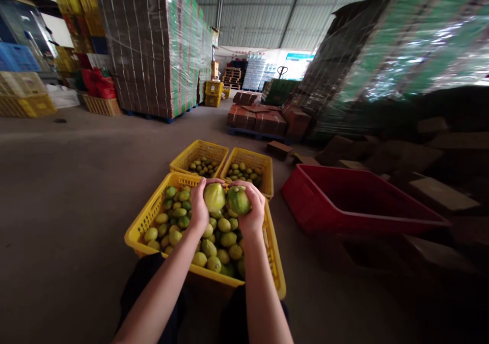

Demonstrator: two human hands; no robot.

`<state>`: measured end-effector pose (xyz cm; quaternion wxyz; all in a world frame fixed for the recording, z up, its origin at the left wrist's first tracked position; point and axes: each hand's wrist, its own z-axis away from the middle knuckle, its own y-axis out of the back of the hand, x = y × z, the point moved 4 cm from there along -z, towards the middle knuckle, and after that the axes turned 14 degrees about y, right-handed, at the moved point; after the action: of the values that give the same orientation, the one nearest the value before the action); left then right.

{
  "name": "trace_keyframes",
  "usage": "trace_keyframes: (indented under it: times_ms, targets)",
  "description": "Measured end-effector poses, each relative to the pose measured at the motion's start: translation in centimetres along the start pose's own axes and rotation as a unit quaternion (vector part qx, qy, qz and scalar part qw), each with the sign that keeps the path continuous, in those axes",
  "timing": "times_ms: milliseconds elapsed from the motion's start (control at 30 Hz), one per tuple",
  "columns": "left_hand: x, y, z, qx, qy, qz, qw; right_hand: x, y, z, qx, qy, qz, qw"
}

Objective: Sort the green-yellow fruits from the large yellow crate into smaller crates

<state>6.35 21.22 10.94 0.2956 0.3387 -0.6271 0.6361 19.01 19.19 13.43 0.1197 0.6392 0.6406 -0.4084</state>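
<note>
My left hand [199,205] is wrapped round a yellow-green lemon [214,197] with a pointed end. Beside it my right hand [255,206] grips a greener lemon [239,200]. Both fruits are held up side by side, above a large yellow plastic crate [134,228]. Loose lemons [228,239], some yellow and some green, fill much of that crate. My forearms cover part of its contents.
Two smaller yellow crates, left [183,156] and right [268,176], stand just beyond, each holding similar fruit. A red tub [305,196] sits to the right near cardboard boxes [443,191]. Wrapped pallet stacks [141,48] rise behind; flattened cartons [269,122] lie on a blue pallet.
</note>
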Motion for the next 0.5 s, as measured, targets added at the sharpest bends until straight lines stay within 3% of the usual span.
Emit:
trace_keyframes:
  times_ms: [167, 500]
  targets:
    - [0.75, -0.46, 0.29, -0.020, -0.015, 0.013, 1.000, 0.15, -0.19, -0.06, -0.041, -0.037, -0.053, 0.997]
    - [0.64, -0.20, -0.13, 0.007, 0.102, 0.102, 0.990, 0.22, -0.38, 0.05, -0.065, -0.074, -0.071, 0.993]
